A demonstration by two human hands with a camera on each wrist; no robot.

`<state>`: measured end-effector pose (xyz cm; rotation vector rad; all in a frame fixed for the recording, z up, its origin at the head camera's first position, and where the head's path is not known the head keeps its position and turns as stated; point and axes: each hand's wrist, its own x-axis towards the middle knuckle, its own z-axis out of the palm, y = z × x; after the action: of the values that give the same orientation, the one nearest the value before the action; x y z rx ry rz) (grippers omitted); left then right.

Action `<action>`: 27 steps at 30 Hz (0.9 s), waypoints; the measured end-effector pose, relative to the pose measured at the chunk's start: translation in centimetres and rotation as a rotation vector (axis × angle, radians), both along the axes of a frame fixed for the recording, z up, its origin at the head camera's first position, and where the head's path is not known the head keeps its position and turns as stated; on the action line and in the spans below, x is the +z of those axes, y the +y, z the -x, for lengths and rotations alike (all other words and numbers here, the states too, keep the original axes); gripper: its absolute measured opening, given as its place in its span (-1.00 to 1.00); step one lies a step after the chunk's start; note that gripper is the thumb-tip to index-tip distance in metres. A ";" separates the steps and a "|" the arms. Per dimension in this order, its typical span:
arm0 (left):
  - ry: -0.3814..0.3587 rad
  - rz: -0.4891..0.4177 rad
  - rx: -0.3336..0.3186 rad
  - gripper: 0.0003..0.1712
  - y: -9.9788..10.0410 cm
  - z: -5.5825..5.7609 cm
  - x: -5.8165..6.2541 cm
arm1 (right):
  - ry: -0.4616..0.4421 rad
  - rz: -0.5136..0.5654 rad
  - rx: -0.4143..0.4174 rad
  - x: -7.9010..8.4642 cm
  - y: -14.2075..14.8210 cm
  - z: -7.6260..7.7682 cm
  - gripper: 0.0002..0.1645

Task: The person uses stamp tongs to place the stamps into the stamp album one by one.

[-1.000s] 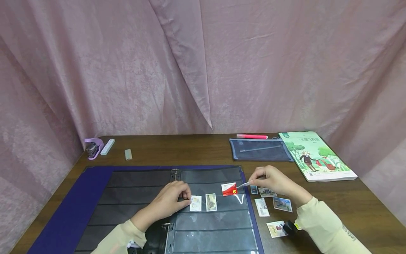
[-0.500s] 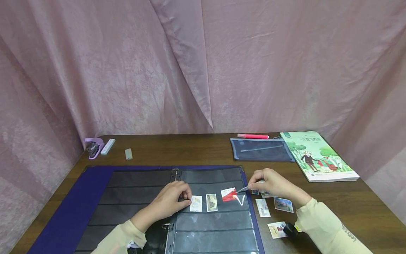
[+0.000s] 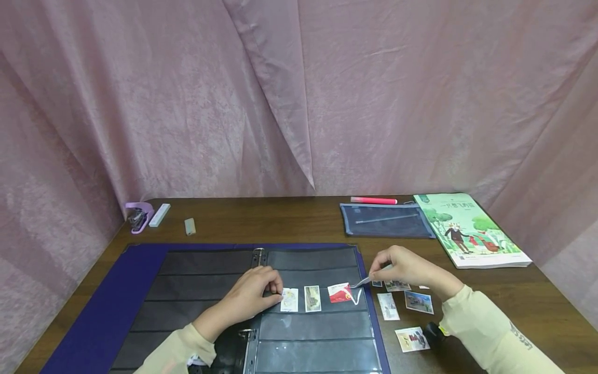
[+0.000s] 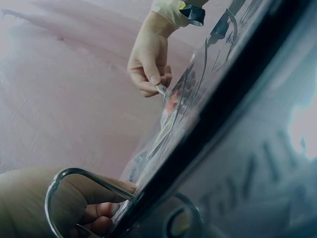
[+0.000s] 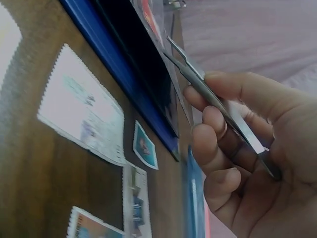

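My right hand (image 3: 394, 266) holds metal tweezers (image 5: 223, 106) between thumb and fingers. Their tips stand slightly apart, close to a red and white stamp (image 3: 339, 293) on the right page of a stamp album (image 3: 313, 326). That stamp lies slightly tilted at the second row of clear pocket strips. To its left are an upright greenish stamp (image 3: 312, 298) and a pale stamp (image 3: 289, 300). My left hand (image 3: 254, 292) rests on the album near the binder rings, fingers loosely bent, thumb tip at the pale stamp's left edge. Whether those fingertips pinch the page is hidden.
Several loose stamps lie right of the album, including a white one (image 3: 388, 306) and one under my right wrist (image 3: 412, 339). Behind are a blue mesh pouch (image 3: 388, 221), a pink marker (image 3: 374, 200) and a green book (image 3: 472, 231). An eraser (image 3: 189, 226) lies back left.
The red stamp has moved down toward the row of the other two, tilting and then partly levelling. My right hand with the tweezers has shifted slightly; the left hand has stayed still.
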<state>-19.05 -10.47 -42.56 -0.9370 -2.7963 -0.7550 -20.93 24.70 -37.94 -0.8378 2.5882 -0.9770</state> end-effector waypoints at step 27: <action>-0.001 0.002 -0.010 -0.77 -0.1 0.0 0.0 | -0.004 -0.013 0.021 0.1 -1.4 0.6 -0.88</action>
<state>-19.00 -10.58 -42.59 -0.9525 -2.7958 -0.7547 -21.51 23.27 -37.80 -0.8577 2.5742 -0.9534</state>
